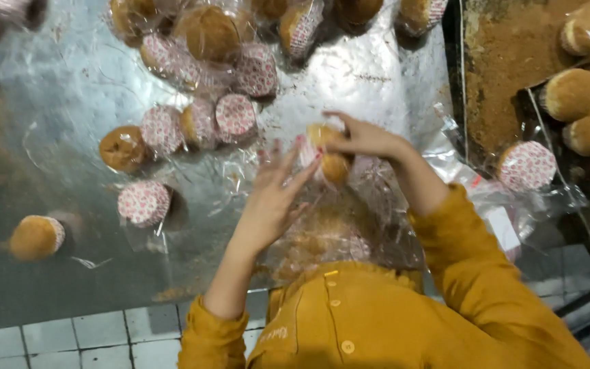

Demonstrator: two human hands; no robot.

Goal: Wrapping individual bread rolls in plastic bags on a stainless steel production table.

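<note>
Shiny steel worktable (56, 89) spreads out ahead of both hands, covered in crinkled clear plastic. Just past the fingertips sits a cluster of golden-brown muffins in red-and-white patterned paper cups (199, 116), most already sealed in clear wrap, some lying on their sides with the cup bottoms showing. More wrapped ones run along the far edge. A few singles lie off to the left of the left hand, one alone near the table edge (35, 237). To the right of the right hand, a dark crumb-covered tray (507, 61) holds a batch of muffins (582, 102), wrapping unclear, so that pile looks left to do.

Pile of loose clear plastic bags (349, 225) lies right under the wrists. Judging by counts, bagging is well along but not finished.

Right hand (367, 139) is curled, pinching the top of a golden muffin in a clear bag (332, 160) held between the two hands, lifted a bit off the table. Left hand (278, 188) is spread flat with fingers extended, touching the bag's left side, not gripping. Bag looks unsealed, though blur makes it hard to tell.
</note>
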